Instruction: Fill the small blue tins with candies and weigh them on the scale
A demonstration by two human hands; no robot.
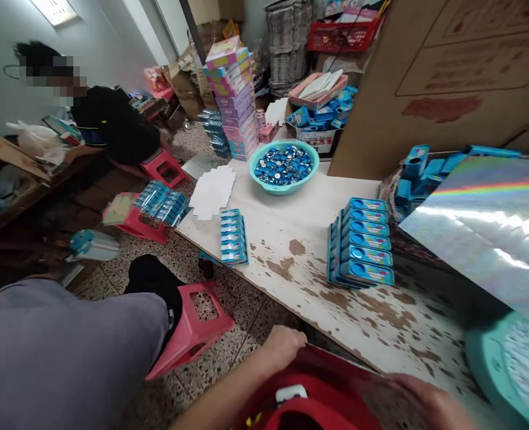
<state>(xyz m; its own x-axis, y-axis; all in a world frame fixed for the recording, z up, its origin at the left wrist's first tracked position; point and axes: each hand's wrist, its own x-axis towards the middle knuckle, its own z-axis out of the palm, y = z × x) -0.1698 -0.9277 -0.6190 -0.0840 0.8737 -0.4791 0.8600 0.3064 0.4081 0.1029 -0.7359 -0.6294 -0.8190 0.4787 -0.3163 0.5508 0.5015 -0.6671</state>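
Low in front of my red top (322, 412), a thin dark red sheet (336, 364) with a pale upper edge spans between my hands; its material is unclear. My left hand (284, 346) is closed on its left corner, close to the table edge. My right hand (434, 401), blurred, grips the other end with its fingers along the edge. Beyond them on the worn white table stand a larger block of small blue boxes (365, 242) and a smaller stack of blue boxes (232, 237). Both stacks are apart from my hands.
A turquoise basin (264, 188) of blue-and-silver pieces stands farther back, beside white card (213, 191). At right are a shiny silver sheet (483, 221) and another turquoise tub (483, 352). Pink stools (196, 334) stand left; a person in black (112, 122) sits beyond.
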